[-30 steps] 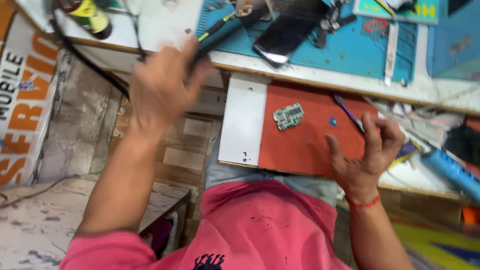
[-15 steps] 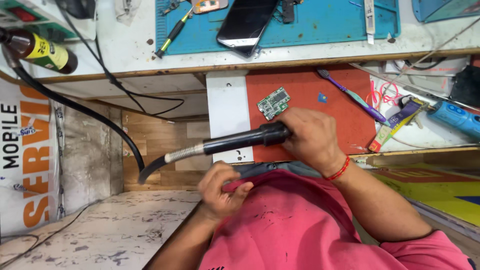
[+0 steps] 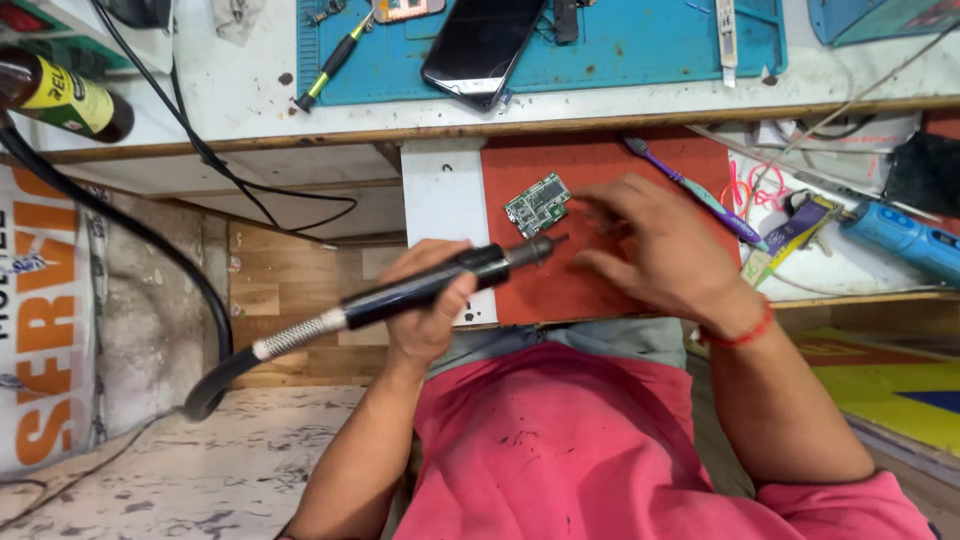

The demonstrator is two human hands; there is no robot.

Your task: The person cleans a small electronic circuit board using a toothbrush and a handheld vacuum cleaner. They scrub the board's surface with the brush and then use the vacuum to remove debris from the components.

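Your left hand (image 3: 428,305) is gripping a black hot-air wand (image 3: 440,282), its metal nozzle pointing at a small green circuit board (image 3: 537,203) lying on the red mat (image 3: 600,170). Your right hand (image 3: 655,245) is hovering just beside the board, fingers loosely spread, holding nothing.

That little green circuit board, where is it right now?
The green circuit board lies on the red mat near its left edge, just above the tip of the black tool and left of the right hand.
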